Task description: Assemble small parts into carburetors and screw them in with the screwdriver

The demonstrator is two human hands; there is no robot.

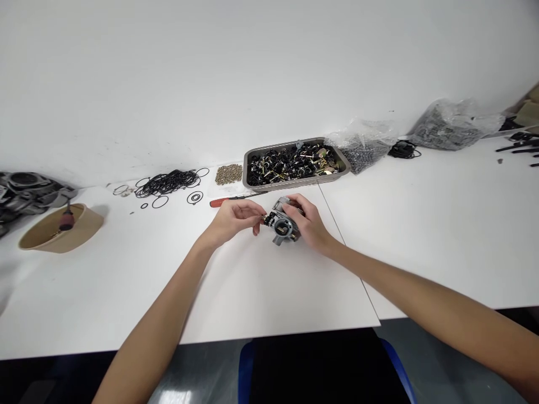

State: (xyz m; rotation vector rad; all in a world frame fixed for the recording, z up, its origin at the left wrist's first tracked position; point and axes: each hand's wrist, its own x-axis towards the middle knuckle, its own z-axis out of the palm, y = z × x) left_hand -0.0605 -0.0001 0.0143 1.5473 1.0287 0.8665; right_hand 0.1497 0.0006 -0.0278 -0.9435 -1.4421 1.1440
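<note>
A grey metal carburetor (283, 228) stands on the white table, its round bore facing me. My right hand (310, 222) is closed around its right side and top, fingers wrapped over the body. At the left side, a small black fitting (270, 219) sticks out. My left hand (236, 220) pinches at the end of this fitting with thumb and fingertips; a tiny part there is mostly hidden by the fingers. Just behind my left hand lies a screwdriver (217, 202) with a red handle, its shaft pointing right.
Behind the carburetor is a metal tray (290, 184) full of small black and brass-coloured parts. Left of it lie small brass pieces (228, 174) and black O-rings (168, 183). A tan bowl (86, 227) and more carburetors (25, 196) stand far left. Plastic bags (366, 143) sit right.
</note>
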